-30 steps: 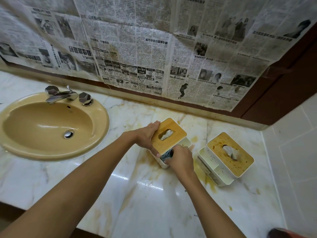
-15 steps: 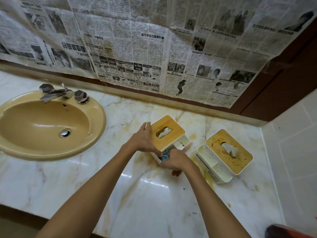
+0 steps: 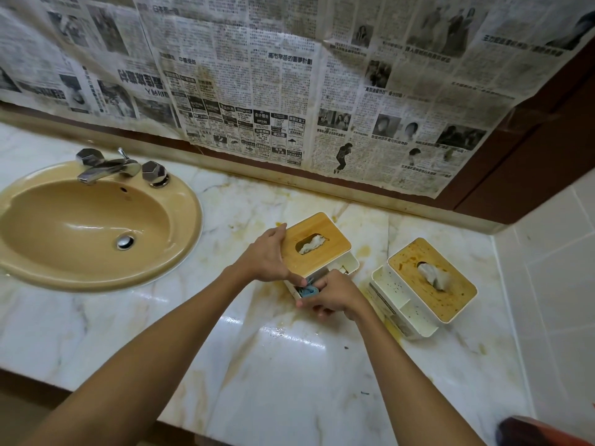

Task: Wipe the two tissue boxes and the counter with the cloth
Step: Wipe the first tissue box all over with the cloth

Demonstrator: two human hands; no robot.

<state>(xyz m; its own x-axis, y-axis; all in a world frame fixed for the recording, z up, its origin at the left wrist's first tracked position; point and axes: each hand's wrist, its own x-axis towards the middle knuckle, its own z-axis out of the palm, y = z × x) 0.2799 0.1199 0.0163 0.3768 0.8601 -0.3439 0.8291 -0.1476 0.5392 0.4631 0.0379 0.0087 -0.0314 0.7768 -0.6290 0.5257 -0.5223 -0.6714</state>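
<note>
Head view of a bathroom counter. Yellowed newspaper (image 3: pixel 257 75) sheets cover the back wall above a white marble worktop (image 3: pixel 289 381), which carries yellow-brown stains around and between the two boxes and a glossy wet patch in front of them. A tan oval sink (image 3: pixel 188 220) is set into the worktop at left, and a pale tiled wall (image 3: pixel 553 268) closes it off at right. The stained tissue box (image 3: pixel 450 294) stands at the right of the worktop, near the tiled wall; its wooden lid is smeared brown and its white side compartments are speckled. The clean-lidded tissue box (image 3: pixel 328 233) stands just to its left, the two apart, with an unmarked wooden lid. A chrome faucet (image 3: pixel 106 167) with two faceted knobs sits on the sink's far rim. The left hand (image 3: pixel 267 259) grips the left edge of the clean-lidded tissue box, thumb on the lid's far corner and fingers (image 3: pixel 297 280) curled round its near side. The right hand (image 3: pixel 335 292) has its fingers (image 3: pixel 314 305) clamped on a blue cloth (image 3: pixel 309 289), held against the near white side of the same box, low down by the worktop. A white tissue (image 3: pixel 314 244) shows in each lid slot.
</note>
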